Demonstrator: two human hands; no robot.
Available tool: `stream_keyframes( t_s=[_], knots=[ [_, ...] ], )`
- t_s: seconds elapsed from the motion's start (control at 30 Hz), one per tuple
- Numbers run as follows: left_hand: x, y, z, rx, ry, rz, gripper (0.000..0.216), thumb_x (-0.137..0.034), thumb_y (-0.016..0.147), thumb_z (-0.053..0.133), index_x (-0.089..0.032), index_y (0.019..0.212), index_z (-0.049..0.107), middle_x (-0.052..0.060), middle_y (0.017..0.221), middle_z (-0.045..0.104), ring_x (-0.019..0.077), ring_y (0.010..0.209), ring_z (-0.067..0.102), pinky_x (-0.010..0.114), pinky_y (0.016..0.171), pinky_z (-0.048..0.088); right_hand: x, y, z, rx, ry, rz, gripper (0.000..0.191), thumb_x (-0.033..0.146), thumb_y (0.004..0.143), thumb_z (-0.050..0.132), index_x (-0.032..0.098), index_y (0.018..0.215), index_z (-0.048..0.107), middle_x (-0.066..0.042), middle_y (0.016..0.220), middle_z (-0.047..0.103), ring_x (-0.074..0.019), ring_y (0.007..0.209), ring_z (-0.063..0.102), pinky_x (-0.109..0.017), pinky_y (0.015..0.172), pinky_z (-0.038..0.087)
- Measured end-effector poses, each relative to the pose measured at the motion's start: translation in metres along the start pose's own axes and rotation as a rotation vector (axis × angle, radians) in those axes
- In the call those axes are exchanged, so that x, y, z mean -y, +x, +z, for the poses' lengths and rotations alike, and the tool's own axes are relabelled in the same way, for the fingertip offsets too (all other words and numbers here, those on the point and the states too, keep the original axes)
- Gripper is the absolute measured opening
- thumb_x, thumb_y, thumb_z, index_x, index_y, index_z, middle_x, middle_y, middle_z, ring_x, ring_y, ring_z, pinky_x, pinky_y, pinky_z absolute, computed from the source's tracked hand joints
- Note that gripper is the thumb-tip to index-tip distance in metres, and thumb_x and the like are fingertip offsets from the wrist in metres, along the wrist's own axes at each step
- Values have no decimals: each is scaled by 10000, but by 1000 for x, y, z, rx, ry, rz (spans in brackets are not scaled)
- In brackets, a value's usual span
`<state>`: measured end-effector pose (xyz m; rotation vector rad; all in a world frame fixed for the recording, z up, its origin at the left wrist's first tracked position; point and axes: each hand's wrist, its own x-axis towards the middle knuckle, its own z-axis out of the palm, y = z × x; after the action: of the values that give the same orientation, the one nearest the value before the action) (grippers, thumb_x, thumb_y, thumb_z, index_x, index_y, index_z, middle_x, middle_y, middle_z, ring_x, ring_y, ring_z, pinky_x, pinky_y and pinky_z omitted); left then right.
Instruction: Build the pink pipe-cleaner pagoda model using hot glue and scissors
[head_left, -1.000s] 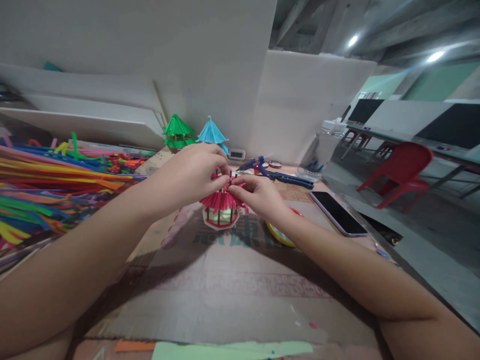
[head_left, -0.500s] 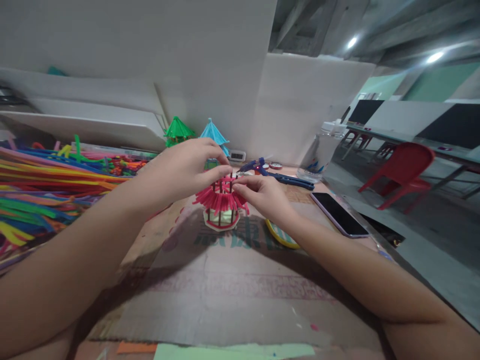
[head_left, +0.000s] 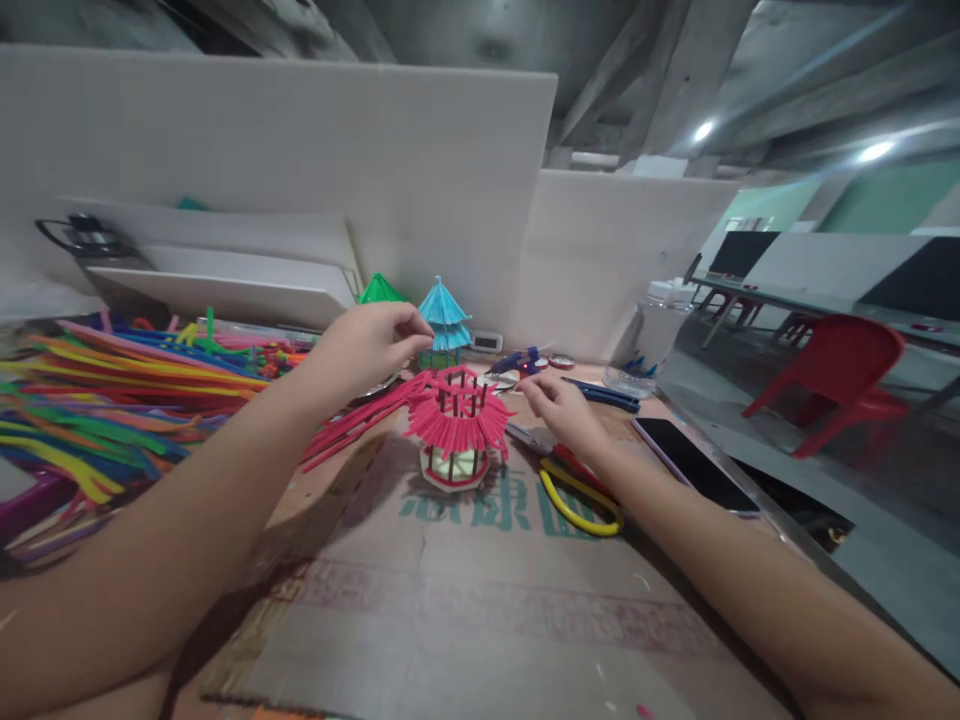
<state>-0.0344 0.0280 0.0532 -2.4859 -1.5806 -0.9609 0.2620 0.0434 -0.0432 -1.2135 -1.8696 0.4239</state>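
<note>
A small pagoda model [head_left: 457,425] stands upright on the cardboard, with a fringed pink-red roof, dark posts and a pale base. Above and left of it is my left hand [head_left: 379,345], apart from the model, fingers bent and a small gap between thumb and forefinger. To the model's right, my right hand [head_left: 559,405] has thumb and forefinger pinched together; anything between them is too small to make out. Scissors [head_left: 577,500] with yellow-and-red handles lie under the right wrist. Behind the right fingertips rests a blue glue gun [head_left: 517,360].
Colourful pipe cleaners [head_left: 135,390] pile up at left, with pink-red ones [head_left: 360,425] beside the model. Blue [head_left: 439,315] and green [head_left: 381,290] pagodas stand behind. A phone [head_left: 697,465], clear container [head_left: 649,340] and blue-handled tool [head_left: 604,395] are at right. Cardboard [head_left: 450,620] covers the table front.
Both hands have come off the pagoda model and moved apart, the left to the left, the right to the right. The view has tilted up, and the scissors show more fully.
</note>
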Motion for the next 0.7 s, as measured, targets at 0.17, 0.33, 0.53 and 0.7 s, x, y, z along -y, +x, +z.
stream_keyframes(
  t_s=[0.17,0.33,0.53,0.7],
  knots=[
    [33,3,10,125,52,-88,389,-540,927,505,-222,905,727,102,945,800,282,898,705,347,748,466,-2,-10,-10,346,81,-55,548,413,818,804,200,1318,738,-99,1145,787,-228,959,725,-353,842,581],
    [59,-36,31,397,-38,-49,356,-534,807,653,-225,931,777,71,936,819,278,882,753,322,767,557,-3,-15,-3,462,135,-110,577,399,749,906,226,1280,761,-112,1263,771,-285,1181,709,-427,1044,559],
    [36,-82,76,353,-273,181,766,-591,827,785,-224,1471,593,128,1519,635,334,1395,598,447,1199,466,-2,-17,17,374,84,-75,73,191,844,733,202,856,804,-63,918,803,-261,1001,722,-401,967,554],
    [17,-83,91,246,-321,257,747,-619,869,773,-314,1518,564,92,1619,547,351,1523,470,497,1292,376,6,-38,22,374,92,-24,127,182,903,638,214,928,758,-61,970,804,-243,929,732,-377,884,560]
  ],
)
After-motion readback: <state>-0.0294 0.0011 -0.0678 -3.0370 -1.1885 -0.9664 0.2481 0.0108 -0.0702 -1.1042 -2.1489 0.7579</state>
